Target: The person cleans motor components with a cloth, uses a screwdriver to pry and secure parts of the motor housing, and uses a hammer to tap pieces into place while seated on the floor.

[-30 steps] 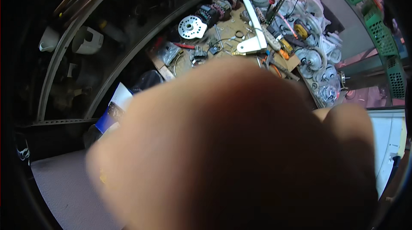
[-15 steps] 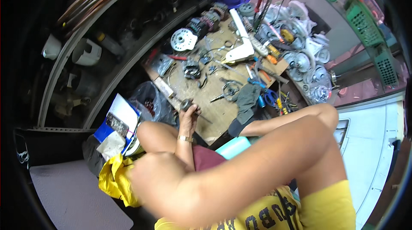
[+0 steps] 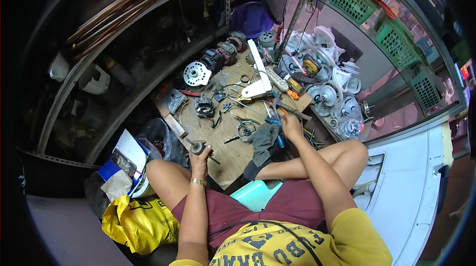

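My left hand is closed round a motor rotor, a dark round core with a thin metal shaft sticking out at both ends. It is held above the left front part of the wooden board. My right hand reaches down among hand tools at the board's right side, next to blue-handled pliers and a hammer. Its fingers are partly hidden against the tools, so what they grip, if anything, does not show. Just left of it lies a dark grey cloth.
Motor windings and a white perforated disc line the back left. A white bracket lies mid-board. White plastic and metal motor parts are heaped at right. Beside my left knee sit a yellow bag and a phone.
My right arm has swung from the lower left, across my body, over to the tools at right. The left hand keeps its hold on the rotor. The whole view has shifted.
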The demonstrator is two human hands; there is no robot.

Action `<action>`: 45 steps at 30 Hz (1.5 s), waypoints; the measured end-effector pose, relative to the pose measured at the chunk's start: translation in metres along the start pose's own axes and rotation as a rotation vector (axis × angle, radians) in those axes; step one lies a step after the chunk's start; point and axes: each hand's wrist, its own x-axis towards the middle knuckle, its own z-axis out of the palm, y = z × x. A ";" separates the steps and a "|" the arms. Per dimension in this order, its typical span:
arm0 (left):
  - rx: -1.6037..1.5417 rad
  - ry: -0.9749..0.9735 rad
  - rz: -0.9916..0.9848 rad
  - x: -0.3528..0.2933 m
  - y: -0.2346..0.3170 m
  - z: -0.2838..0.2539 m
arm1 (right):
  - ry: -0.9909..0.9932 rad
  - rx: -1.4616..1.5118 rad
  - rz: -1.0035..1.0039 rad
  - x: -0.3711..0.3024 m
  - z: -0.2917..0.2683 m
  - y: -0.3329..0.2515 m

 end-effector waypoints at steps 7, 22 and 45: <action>0.272 -0.045 0.090 -0.008 0.004 0.007 | -0.087 -0.361 0.000 0.082 0.015 0.055; 0.494 -0.103 0.182 0.013 0.006 0.036 | 0.319 -0.251 0.082 0.090 -0.014 0.045; 0.513 -0.196 0.417 0.008 0.013 0.103 | -0.343 0.097 -0.317 -0.077 -0.151 -0.187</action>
